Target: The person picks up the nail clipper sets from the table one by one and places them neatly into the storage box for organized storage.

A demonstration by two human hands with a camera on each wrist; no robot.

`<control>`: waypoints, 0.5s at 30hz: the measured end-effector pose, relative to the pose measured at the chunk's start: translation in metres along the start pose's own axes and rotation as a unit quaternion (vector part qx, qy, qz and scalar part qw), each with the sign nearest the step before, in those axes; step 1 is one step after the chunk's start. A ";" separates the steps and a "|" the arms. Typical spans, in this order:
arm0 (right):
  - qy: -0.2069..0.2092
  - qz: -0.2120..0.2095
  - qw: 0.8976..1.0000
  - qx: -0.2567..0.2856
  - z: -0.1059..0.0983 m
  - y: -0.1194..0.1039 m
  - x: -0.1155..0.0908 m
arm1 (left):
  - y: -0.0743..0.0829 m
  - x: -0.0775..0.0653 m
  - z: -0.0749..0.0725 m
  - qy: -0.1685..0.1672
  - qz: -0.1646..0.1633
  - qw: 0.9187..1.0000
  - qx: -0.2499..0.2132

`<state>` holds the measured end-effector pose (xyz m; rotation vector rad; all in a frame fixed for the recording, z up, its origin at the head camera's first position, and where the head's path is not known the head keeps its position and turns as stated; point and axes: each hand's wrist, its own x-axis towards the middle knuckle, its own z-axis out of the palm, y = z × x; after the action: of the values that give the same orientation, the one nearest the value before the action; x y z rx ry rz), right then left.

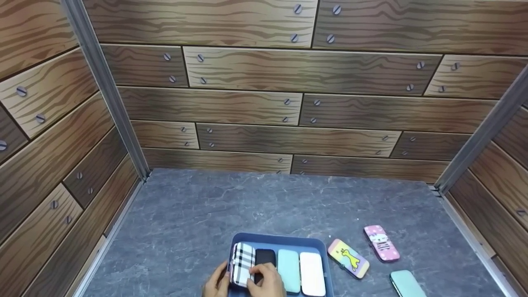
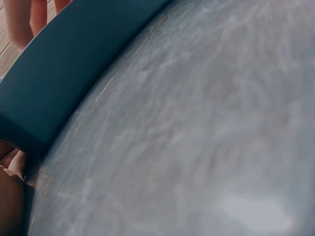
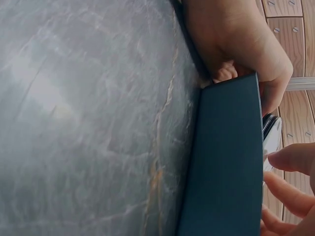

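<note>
A: Where is the case being handled?

B: The flat oblong case in black-and-white plaid [image 1: 242, 260] is at the left wall of the blue, round-cornered tray [image 1: 284, 238], which stands on the grey, white-veined marbled desk [image 1: 198, 210]. In the right wrist view, part of the case shows above the tray's rim, tilted.

A: And the hands?

B: The right hand [image 1: 267, 282] has its thumb and index finger bent together, pinching the plaid case by its right edge, near the near right corner. The left hand [image 1: 216, 282] is at the tray's left wall, fingers bent beside the case's left edge; whether it grips the case or only touches it, one cannot tell.

A: What fills the tray's remaining length?

B: In order toward the right wall: a black oblong case [image 1: 266, 255], partly hidden by the right hand; a mint-green oblong case [image 1: 288, 270]; and a glossy white oblong case [image 1: 312, 273].

A: What lies outside?

B: Just beyond the right wall, a multicoloured oblong case with a yellow giraffe [image 1: 350, 258]; farther toward the desk's right edge, a pink oblong case with a white cat [image 1: 381, 243]; nearer the viewer, a second mint-green case [image 1: 407, 284], cut off by the frame.
</note>
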<state>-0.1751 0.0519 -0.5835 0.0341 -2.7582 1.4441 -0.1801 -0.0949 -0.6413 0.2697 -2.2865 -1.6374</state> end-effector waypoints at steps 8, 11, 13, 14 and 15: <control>-0.019 0.003 1.000 0.016 -0.010 0.004 -0.003 | 0.000 0.000 0.002 0.015 0.017 1.000 0.007; -0.031 0.012 0.999 0.016 -0.016 0.003 -0.003 | 0.000 0.000 0.002 0.013 0.012 1.000 0.010; -0.036 0.019 0.999 0.012 -0.020 0.003 -0.003 | 0.000 0.000 0.001 0.007 0.001 1.000 0.013; -0.037 0.021 0.999 0.010 -0.022 0.003 -0.003 | -0.001 0.001 0.001 0.002 -0.002 1.000 0.011; -0.037 0.024 0.999 0.010 -0.023 0.003 -0.003 | -0.001 0.000 0.001 -0.002 -0.005 1.000 0.007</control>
<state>-0.1723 0.0727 -0.5728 0.0227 -2.8224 1.5119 -0.1808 -0.0949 -0.6423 0.2813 -2.3034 -1.6285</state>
